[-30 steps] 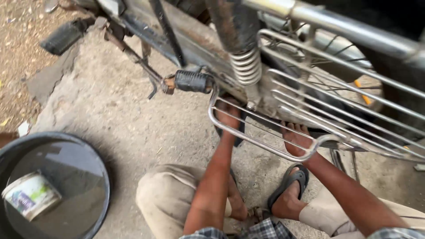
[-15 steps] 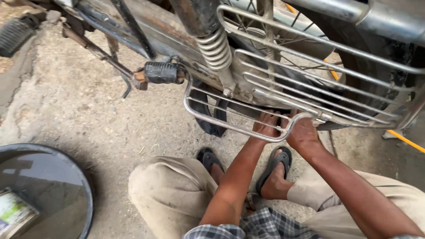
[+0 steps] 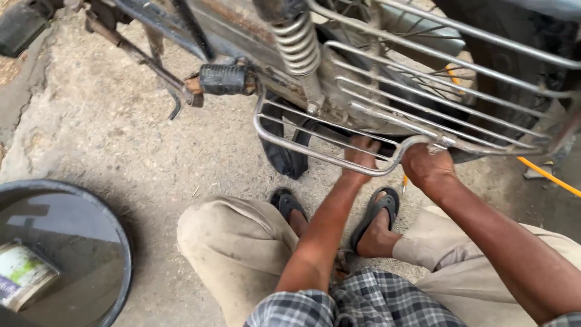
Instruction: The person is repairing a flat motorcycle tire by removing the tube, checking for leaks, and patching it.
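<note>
Nearest: plaid shirt hem, khaki knees, black sandals on rough concrete floor.

Near left: round dark basin of liquid w/ a small tin floating in it.

Left hand: reaches under the chrome tube guard toward the tyre; fingers hidden behind the rail, so its grip cannot be told.

Right hand: closed around the guard's lower bent rail, at the corner.

Guard: welded round steel bars, shiny, mounted low on the motorcycle rear side, just far of both hands.

Behind: coil shock spring, ribbed black rubber footpeg, spoked wheel.

Risk, judged: fingers could get pinched between rail and tyre if the guard shifts or drops; a slick chrome rail may slip from the right hand.
</note>
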